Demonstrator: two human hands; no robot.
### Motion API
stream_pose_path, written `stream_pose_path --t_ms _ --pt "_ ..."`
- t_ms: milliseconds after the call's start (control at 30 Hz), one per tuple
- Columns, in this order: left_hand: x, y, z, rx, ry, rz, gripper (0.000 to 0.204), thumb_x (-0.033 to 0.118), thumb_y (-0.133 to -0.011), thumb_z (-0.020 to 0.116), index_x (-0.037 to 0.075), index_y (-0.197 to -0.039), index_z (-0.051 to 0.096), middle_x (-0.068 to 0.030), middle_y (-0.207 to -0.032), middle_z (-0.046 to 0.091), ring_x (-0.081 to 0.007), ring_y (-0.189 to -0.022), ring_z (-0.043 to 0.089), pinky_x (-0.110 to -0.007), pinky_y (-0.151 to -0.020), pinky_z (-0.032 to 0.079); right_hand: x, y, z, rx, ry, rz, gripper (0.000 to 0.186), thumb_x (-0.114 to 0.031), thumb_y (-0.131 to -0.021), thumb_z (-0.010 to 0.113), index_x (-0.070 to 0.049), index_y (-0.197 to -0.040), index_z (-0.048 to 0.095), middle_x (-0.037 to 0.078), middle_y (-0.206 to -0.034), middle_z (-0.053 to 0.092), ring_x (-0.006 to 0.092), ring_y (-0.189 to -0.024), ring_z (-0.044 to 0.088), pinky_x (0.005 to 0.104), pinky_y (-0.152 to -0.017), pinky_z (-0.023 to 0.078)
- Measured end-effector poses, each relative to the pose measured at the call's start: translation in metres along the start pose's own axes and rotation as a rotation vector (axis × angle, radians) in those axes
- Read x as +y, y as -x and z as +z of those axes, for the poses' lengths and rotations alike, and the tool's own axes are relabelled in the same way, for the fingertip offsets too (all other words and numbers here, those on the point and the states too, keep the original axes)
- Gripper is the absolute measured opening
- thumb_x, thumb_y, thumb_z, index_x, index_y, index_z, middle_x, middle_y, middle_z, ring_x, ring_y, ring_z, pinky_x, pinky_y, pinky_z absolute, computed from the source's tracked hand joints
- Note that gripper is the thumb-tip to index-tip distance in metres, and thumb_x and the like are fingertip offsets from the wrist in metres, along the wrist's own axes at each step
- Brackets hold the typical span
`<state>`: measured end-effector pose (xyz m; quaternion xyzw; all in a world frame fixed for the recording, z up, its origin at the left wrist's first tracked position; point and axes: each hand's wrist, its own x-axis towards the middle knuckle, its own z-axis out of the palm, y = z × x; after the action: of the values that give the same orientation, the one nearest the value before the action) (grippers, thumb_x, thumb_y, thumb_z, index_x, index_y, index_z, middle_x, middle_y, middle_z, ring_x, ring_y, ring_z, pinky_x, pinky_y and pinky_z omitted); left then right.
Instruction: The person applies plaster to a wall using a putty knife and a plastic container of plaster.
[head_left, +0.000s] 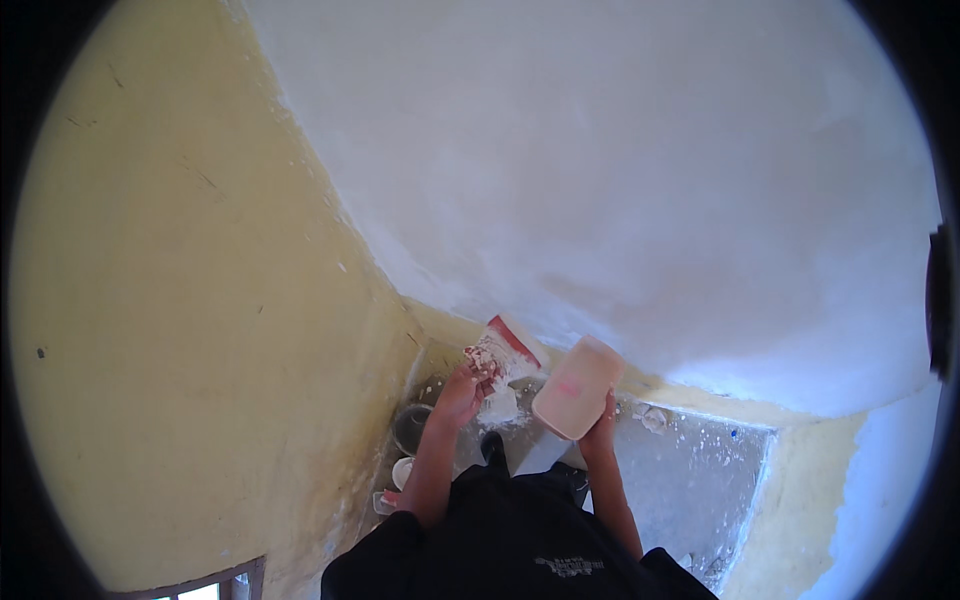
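My right hand (pixel 598 432) grips the lower right side of a pale pinkish rectangular tub (pixel 578 388). The tub has rounded corners, is tilted, and carries a faint pink mark on its broad face. My left hand (pixel 464 394) has its fingers bent at the lower left of a red and pale piece (pixel 515 340), which is caked with crumbly white material. Whether those fingers hold that piece or something smaller is unclear. Just below it, a white heap (pixel 500 406) lies on the floor, with white specks around it.
A dark bucket (pixel 411 430), a white round container (pixel 402 472) and a small red and clear item (pixel 385 500) stand along the yellow wall (pixel 200 300). The whitish coated wall (pixel 620 180) rises ahead. Crumpled scrap (pixel 651 418) lies on the speckled floor (pixel 680 470).
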<state>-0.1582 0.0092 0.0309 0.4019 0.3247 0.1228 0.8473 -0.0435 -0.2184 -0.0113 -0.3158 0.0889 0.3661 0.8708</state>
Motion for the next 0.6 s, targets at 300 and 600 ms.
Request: stream_pose_path --t_ms 300,600 --pt "-0.065 -0.121 0.067 1.037 -0.732 0.733 0.019 0.006 -0.089 0.051 -0.007 -0.100 0.060 -0.0236 -0.077 0.064 -0.0323 -0.067 0.062 -0.038 -0.059 0.047 -0.070 0.089 -0.060 0.155 0.299 -0.212 0.050 -0.041 -0.100 0.033 -0.008 -0.138 0.035 0.012 -0.132 0.049 0.0263 -0.122 0.049 0.0428 -0.101 0.043" --pt "-0.186 -0.121 0.177 0.608 -0.772 1.079 0.044 0.001 -0.086 0.048 -0.007 -0.130 0.048 -0.0294 -0.120 0.056 -0.0407 -0.104 0.060 -0.039 -0.085 0.051 -0.090 0.120 -0.101 0.262 0.011 -0.229 0.050 -0.042 -0.098 0.036 -0.007 -0.134 0.040 0.009 -0.125 0.053 0.0247 -0.115 0.054 0.0407 -0.097 0.046"
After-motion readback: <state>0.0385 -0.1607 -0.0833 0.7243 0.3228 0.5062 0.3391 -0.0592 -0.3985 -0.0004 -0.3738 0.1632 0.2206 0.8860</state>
